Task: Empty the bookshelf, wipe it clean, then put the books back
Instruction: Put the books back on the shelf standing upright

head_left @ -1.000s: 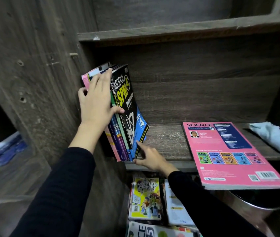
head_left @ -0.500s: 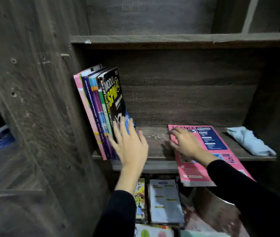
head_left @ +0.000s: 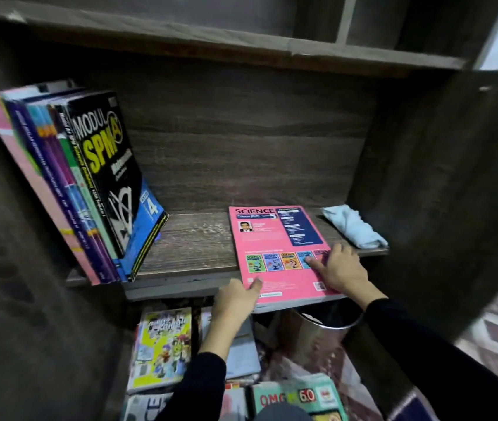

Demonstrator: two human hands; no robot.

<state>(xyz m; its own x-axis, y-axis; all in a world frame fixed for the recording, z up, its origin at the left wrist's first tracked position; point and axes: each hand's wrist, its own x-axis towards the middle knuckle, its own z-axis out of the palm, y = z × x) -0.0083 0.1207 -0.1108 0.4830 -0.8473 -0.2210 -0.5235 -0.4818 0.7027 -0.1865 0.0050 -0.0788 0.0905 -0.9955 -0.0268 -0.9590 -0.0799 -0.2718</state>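
A pink Science book (head_left: 275, 241) lies flat on the wooden shelf board (head_left: 193, 247), its near end hanging over the front edge. My left hand (head_left: 235, 299) grips its near left corner, thumb on the cover. My right hand (head_left: 340, 270) rests on its right side, fingers spread on the cover. A row of several books (head_left: 68, 183) stands leaning left against the shelf's side wall, a black Modul SPM book (head_left: 111, 165) outermost. A light blue cloth (head_left: 352, 226) lies crumpled at the shelf's right end.
Below the shelf lie more books: a yellow cartoon-covered one (head_left: 162, 347), a green OMG one (head_left: 299, 396) and others. A metal bin (head_left: 320, 335) stands under the pink book's overhang. The shelf's right wall (head_left: 424, 192) is close to the cloth.
My left hand has left the leaning row of books and moved right to the pink book's near corner. My right hand slid down to the book's right side. The view shifted right.
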